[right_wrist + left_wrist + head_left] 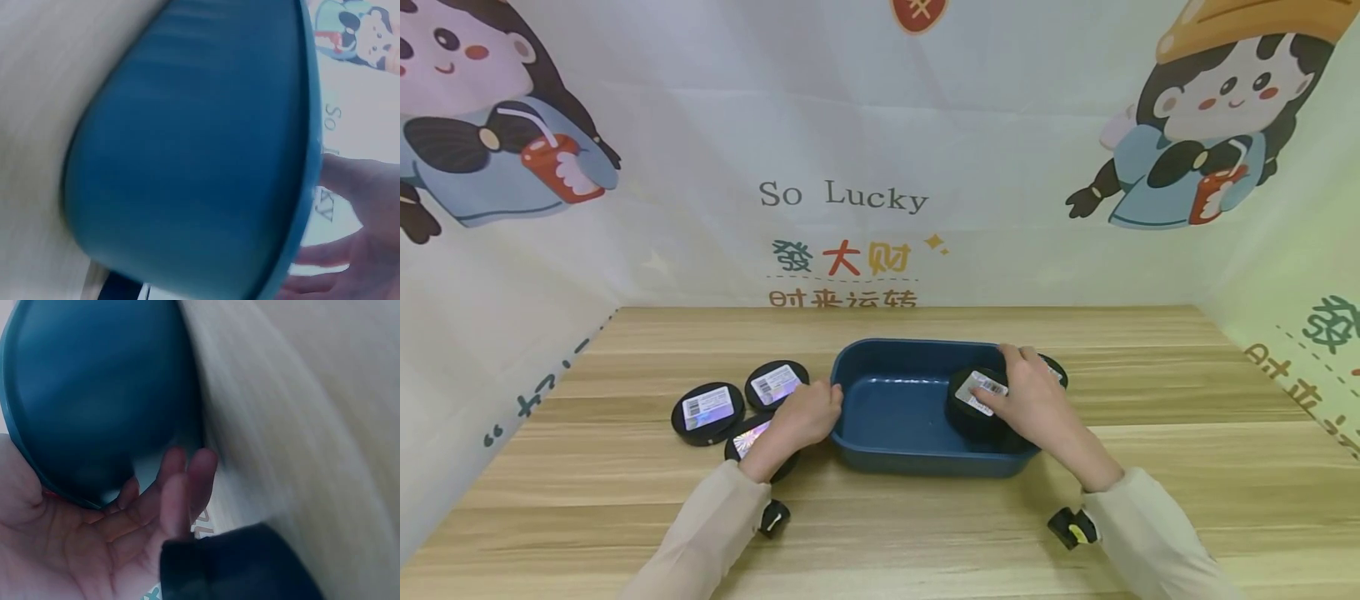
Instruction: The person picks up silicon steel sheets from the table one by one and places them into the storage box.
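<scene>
A blue rectangular basin (887, 417) with rounded corners stands on the table. My left hand (807, 414) grips its left rim; in the left wrist view, the fingers (172, 500) lie against the outer wall. Inside the basin's right end is a round black container (958, 408) with a white barcode label. My right hand (1037, 404) holds it from above, thumb across the label, other fingers at its far side. What lies beneath that container is hidden. In the right wrist view, the basin wall (200, 156) covers the container.
Left of the basin lie labelled round black containers: one at the far left (707, 414), one behind (775, 385), and one (751, 437) partly under my left wrist. Another round black container (1057, 369) shows beyond the basin's right end. A printed cloth backdrop (1000, 267) borders the wooden table (910, 533).
</scene>
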`<state>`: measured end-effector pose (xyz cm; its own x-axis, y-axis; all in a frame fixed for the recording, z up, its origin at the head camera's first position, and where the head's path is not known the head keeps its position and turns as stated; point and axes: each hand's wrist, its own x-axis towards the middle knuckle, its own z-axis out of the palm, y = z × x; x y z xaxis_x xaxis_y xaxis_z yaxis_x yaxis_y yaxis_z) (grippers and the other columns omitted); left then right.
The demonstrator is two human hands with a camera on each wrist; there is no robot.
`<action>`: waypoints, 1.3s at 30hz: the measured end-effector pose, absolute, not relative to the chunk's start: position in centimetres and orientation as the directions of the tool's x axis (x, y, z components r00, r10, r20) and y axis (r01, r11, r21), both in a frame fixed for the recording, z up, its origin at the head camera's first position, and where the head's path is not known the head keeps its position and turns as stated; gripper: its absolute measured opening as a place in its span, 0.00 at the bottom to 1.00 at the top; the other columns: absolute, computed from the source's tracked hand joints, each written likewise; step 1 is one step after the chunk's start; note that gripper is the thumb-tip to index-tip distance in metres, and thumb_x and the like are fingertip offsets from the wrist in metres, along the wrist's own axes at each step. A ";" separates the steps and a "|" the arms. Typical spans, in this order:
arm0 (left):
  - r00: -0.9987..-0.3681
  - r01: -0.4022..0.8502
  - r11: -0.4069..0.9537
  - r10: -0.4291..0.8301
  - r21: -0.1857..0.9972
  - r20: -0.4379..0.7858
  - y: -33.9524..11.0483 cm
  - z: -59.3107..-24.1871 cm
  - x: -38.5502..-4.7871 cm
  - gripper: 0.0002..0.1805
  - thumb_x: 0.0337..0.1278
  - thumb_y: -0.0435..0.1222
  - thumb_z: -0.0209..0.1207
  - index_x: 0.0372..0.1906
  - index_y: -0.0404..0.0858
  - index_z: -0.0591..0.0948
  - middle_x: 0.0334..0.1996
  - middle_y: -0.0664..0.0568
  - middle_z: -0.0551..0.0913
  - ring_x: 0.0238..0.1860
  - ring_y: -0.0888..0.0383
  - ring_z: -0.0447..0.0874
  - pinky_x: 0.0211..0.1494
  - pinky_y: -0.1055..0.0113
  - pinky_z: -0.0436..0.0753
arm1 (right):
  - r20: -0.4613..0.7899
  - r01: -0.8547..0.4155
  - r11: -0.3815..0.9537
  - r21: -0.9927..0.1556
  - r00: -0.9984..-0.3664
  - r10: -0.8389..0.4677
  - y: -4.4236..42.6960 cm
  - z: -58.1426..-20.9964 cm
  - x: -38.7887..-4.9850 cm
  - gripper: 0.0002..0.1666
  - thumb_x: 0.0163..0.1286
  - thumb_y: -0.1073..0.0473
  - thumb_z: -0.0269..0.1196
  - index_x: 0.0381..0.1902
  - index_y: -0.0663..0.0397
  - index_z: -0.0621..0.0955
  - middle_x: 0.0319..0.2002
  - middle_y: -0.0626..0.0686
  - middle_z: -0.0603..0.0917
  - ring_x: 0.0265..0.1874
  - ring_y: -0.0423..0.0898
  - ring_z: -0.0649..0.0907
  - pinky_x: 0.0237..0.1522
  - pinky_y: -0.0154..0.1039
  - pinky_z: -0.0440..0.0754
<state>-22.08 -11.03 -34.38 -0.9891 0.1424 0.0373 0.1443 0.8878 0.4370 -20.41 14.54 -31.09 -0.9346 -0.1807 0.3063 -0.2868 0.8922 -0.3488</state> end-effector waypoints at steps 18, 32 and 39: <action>-0.987 0.161 0.889 0.150 0.428 0.060 -11.1 -34.4 -22.0 0.17 0.62 0.36 0.39 0.31 0.29 0.76 0.22 0.41 0.77 0.29 0.46 0.78 0.34 0.57 0.75 | 0.542 -0.527 0.726 -0.443 -0.802 -0.251 18.3 -31.0 -21.7 0.26 0.56 0.64 0.62 0.51 0.73 0.69 0.45 0.67 0.75 0.45 0.60 0.75 0.43 0.52 0.74; -0.990 0.141 0.895 0.137 0.423 0.041 -10.9 -34.3 -22.0 0.17 0.62 0.36 0.39 0.31 0.29 0.76 0.20 0.43 0.76 0.28 0.46 0.78 0.33 0.57 0.75 | 0.452 -0.390 0.799 -0.457 -0.876 -0.170 21.8 -31.9 -22.9 0.29 0.58 0.64 0.59 0.52 0.79 0.65 0.47 0.73 0.70 0.47 0.65 0.70 0.46 0.57 0.68; -0.987 0.158 0.898 0.145 0.410 0.063 -10.9 -34.3 -22.0 0.17 0.62 0.36 0.39 0.31 0.29 0.76 0.25 0.39 0.78 0.30 0.45 0.78 0.34 0.56 0.75 | 0.271 -0.268 0.851 -0.452 -0.950 -0.156 22.7 -32.3 -23.0 0.37 0.59 0.59 0.59 0.55 0.83 0.60 0.46 0.77 0.66 0.45 0.68 0.69 0.45 0.59 0.67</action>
